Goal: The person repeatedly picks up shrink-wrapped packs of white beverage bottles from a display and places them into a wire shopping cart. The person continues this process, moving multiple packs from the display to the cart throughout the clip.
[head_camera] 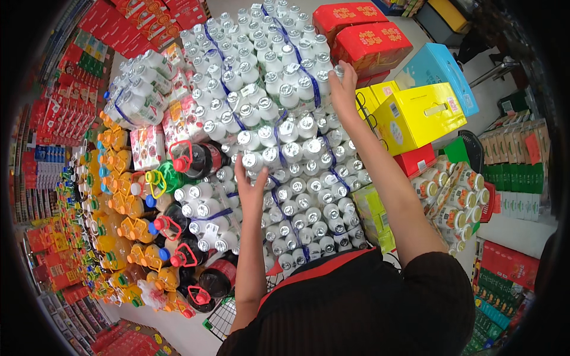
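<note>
A large stack of white plastic bottles with silver foil caps, bound into packs by blue straps, fills the space before me. My left hand is at the near left corner of an upper pack, its thumb and fingers on either side of a white bottle. Farther off and to the right, my right hand has its fingers around another white bottle at the stack's right edge. Lower packs of the same bottles lie between my arms. Whether either hand bears any weight cannot be seen.
Left of the stack stand cola bottles with red handles, orange drink bottles and printed cartons. On the right are red boxes, a yellow box, a blue box and packed jars. A wire cart is near my body.
</note>
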Available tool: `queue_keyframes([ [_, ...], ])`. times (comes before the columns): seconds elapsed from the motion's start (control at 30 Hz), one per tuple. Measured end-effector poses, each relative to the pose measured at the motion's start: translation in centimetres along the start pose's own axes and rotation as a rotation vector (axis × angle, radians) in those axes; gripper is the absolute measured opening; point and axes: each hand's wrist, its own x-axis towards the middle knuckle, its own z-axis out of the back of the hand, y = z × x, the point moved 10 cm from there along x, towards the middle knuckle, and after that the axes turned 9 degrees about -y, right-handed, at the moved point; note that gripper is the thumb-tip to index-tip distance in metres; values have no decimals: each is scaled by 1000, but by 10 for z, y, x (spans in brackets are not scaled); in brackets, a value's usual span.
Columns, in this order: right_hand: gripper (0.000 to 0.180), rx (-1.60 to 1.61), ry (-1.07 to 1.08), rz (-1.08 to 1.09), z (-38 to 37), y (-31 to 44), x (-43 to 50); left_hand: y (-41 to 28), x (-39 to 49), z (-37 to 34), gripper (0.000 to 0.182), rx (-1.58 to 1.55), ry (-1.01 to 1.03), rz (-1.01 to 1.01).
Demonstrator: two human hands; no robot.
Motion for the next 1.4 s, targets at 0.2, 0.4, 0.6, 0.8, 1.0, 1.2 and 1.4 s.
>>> queue_keyframes([
  [0.2, 71, 213, 437, -116, 10, 34, -146, -2, 18, -6, 67, -56, 53, -33],
  [0.4, 50, 305, 324, -185, -22, 7, -114, -17, 23, -12, 52, 406, -2, -72],
  [0.6, 45, 213, 325, -112, -26, 1, -100, -39, 21, -28, 45, 451, -28, -270],
  [0.8, 54, 187, 383, -101, -25, 2, -102, -28, 25, -29, 45, 453, 9, -218],
  [1.0, 55, 168, 352, -94, -25, 2, -102, -34, 23, -33, 44, 380, -1, -242],
  [1.2, 49, 126, 353, -69, -24, 3, -102, -31, 23, -36, 49, 386, 10, -226],
  [1.4, 59, 138, 335, -89, -22, 3, -101, -27, 25, -38, 50, 360, 26, -239],
])
